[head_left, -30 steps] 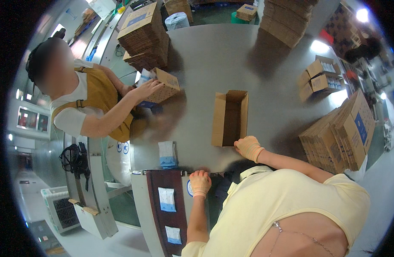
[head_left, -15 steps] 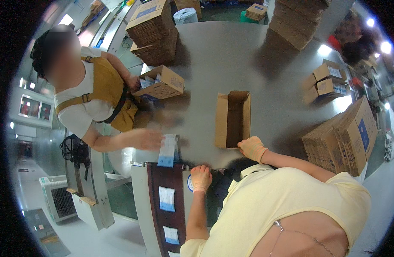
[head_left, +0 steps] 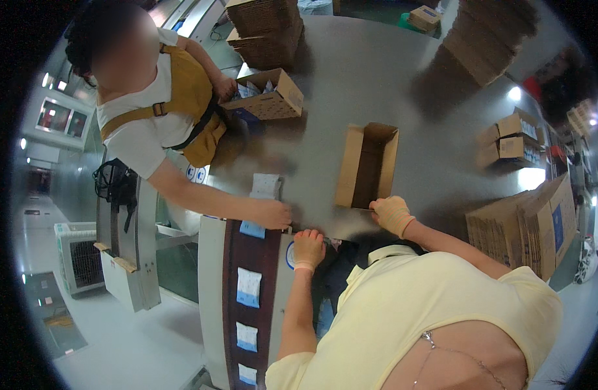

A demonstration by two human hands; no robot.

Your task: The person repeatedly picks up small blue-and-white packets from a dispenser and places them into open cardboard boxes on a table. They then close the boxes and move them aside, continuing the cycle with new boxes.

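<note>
An open cardboard box stands on the metal table in front of me, its inside bare. My right hand, in a light glove, is closed on the box's near edge. Further left, my left hand lies on the metal side edge of the conveyor, fingers laid over it and holding nothing. Beside it runs a dark conveyor belt carrying several white-and-blue packets in a row. Where belt meets table, a co-worker's hand reaches across a blue-ended packet; another packet lies just beyond.
The co-worker's other hand touches a carton of packets. Stacks of flattened cartons stand at the far left, far right and near right. Filled open boxes sit at the table's right side.
The co-worker's near hand has moved right, across the belt's end. My view has shifted a little. My two hands keep their places on the box and the conveyor edge.
</note>
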